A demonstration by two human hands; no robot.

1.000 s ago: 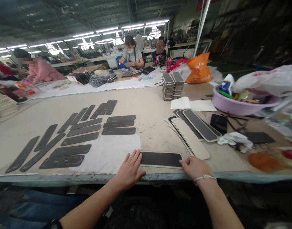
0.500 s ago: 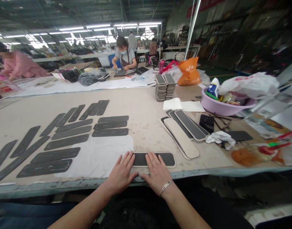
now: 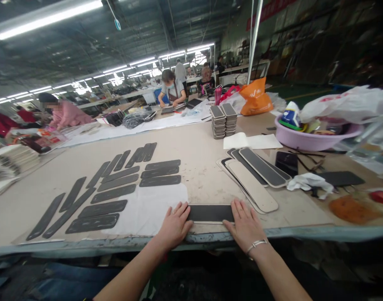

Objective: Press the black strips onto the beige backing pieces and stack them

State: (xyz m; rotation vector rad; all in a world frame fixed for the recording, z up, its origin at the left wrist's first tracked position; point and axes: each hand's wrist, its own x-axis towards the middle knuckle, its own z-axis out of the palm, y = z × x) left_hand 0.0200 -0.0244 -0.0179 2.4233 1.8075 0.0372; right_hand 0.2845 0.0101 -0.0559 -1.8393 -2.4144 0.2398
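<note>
A long dark panel with a pale border (image 3: 211,213) lies flat near the table's front edge. My left hand (image 3: 175,223) rests flat on its left end, fingers extended. On its right end lies my right hand (image 3: 246,221), fingers stretched out, with a bracelet on the wrist. Both hands cover the panel's ends. Just beyond my right hand, several pale-edged panels (image 3: 252,184) are fanned out, overlapping. Many glossy dark strips (image 3: 97,209) are spread over the table's left side, some beside a white sheet (image 3: 147,209).
Two stacks of small panels (image 3: 224,121) stand farther back. At the right are a purple basin (image 3: 316,138) of bottles and bags, a phone (image 3: 287,163), crumpled tissue (image 3: 310,183) and an orange bag (image 3: 257,98). Other people work across the table.
My hands have moved apart along the panel, from near its left half and middle to its two ends. The view has tilted and turned left, so the table's contents appear farther right.
</note>
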